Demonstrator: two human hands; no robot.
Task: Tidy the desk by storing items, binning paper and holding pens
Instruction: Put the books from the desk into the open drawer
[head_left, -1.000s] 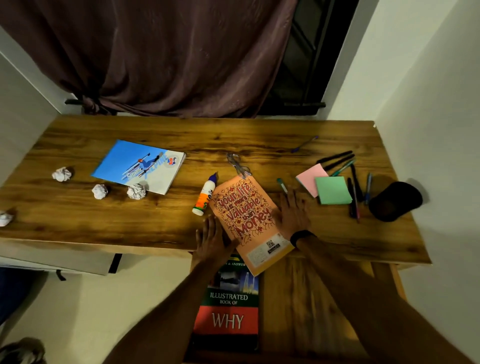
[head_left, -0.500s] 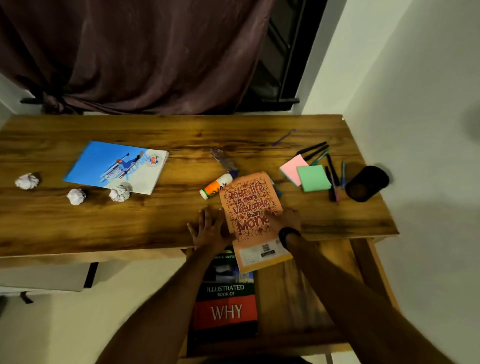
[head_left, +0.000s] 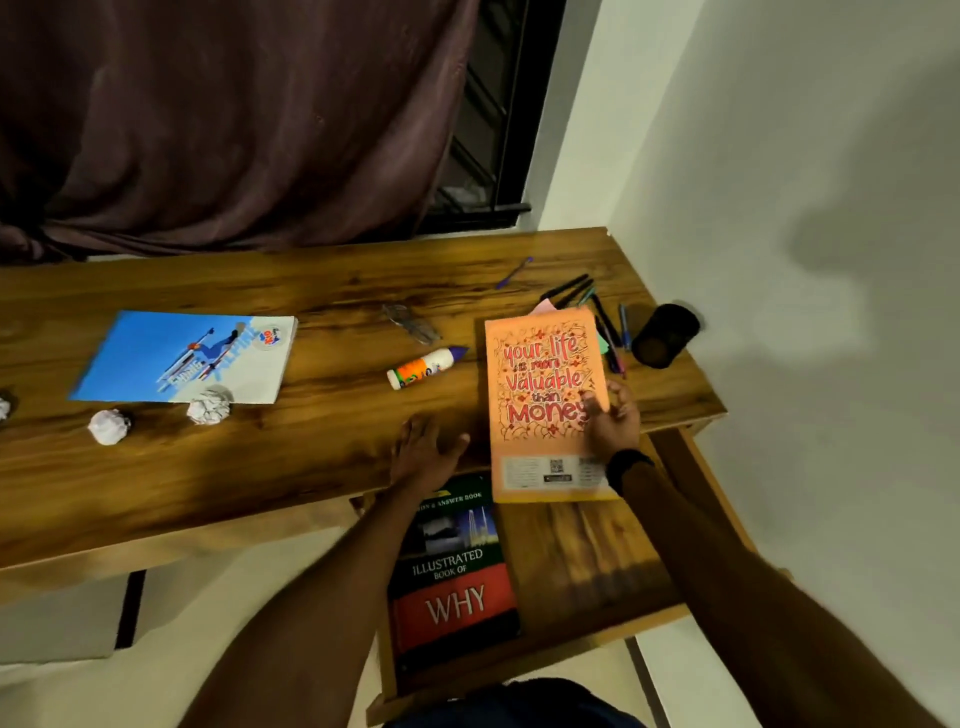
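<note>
Since the earlier frame, orange book (head_left: 543, 395) is shifting rightward, now covering most of the sticky notes, and left hand (head_left: 423, 457) is coming off its edge. Nearest, below both hands, open drawer (head_left: 587, 551) is holding WHY book (head_left: 452, 577) on its left side. Right hand (head_left: 613, 421) is gripping the orange book at its right edge, thumb on the cover, near end of book overhanging the desk (head_left: 311, 467) above the drawer. Left hand is lying flat, fingers spread, on the desk's front edge, just left of the orange book, not touching it. Beyond the left hand, glue bottle (head_left: 423, 366) is lying on its side, with scissors (head_left: 410, 322) further back. Far left of that hand, two paper balls (head_left: 208, 405) (head_left: 109, 426) are sitting by blue notebook (head_left: 187, 358). Beyond the right hand, pens (head_left: 605, 322) are lying loose beside black pen holder (head_left: 665, 335); purple pen (head_left: 514, 272) is lying further back.
</note>
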